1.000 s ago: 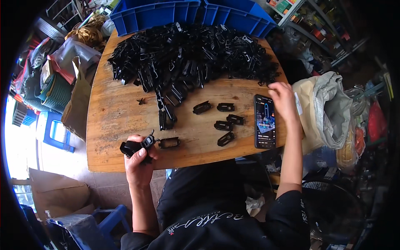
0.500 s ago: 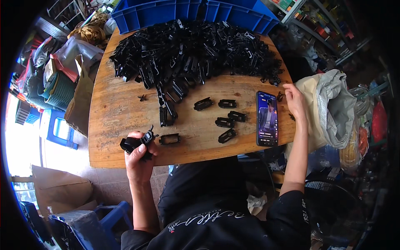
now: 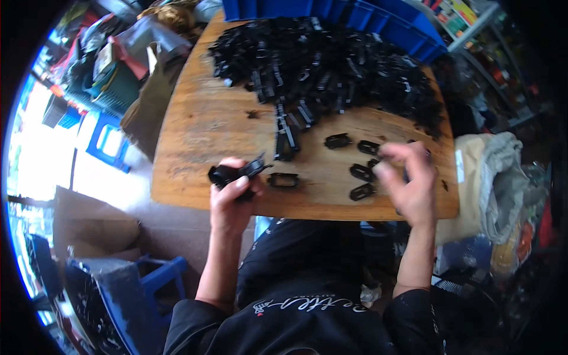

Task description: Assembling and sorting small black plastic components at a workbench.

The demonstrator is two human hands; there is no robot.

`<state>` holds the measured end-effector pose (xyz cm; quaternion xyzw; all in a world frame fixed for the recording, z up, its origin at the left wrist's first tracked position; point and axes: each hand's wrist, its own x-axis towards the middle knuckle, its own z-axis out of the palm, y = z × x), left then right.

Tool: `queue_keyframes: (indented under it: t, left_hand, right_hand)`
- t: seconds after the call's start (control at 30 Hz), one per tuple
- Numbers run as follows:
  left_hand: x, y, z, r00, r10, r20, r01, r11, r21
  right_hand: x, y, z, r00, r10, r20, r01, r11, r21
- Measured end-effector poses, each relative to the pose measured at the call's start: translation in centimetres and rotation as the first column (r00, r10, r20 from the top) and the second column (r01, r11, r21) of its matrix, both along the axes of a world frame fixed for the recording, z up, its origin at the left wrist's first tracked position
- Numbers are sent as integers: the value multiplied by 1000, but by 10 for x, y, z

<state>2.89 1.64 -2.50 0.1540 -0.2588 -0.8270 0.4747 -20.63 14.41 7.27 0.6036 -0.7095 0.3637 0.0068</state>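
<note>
My left hand (image 3: 228,195) is closed around black plastic parts (image 3: 225,175) near the table's front edge; a thin piece sticks up beside the thumb. Just right of it lies a black rectangular frame (image 3: 283,180) on the wood. My right hand (image 3: 414,183), smeared by motion, hangs over the table's right side, thumb and forefinger pointing left. Whether it holds anything cannot be made out. Several similar black frames lie left of it, one (image 3: 338,140) standing a little apart. The phone is mostly hidden behind my right hand.
A large heap of black plastic parts (image 3: 331,71) covers the far half of the wooden table (image 3: 195,130). Blue crates (image 3: 384,26) stand behind it. A pale sack (image 3: 473,171) is at the right edge, a cardboard piece (image 3: 148,112) at the left, and a blue stool (image 3: 106,142) beyond.
My right hand has swung left from beside the phone to the small frames, now covering the phone. My left hand keeps its parts. The whole view has shifted.
</note>
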Motion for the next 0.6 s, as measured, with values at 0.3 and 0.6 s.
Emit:
queue_keyframes:
  t: [0.3, 0.6]
  left_hand:
    - [2, 3, 2, 996, -14, -87, 16, 1000, 17]
    - [5, 0, 2, 992, -55, -115, 56, 998, 5]
  right_hand:
    - [73, -57, -37, 910, 409, -71, -405, 912, 63]
    - [75, -64, -43, 906, 422, -36, -416, 902, 117]
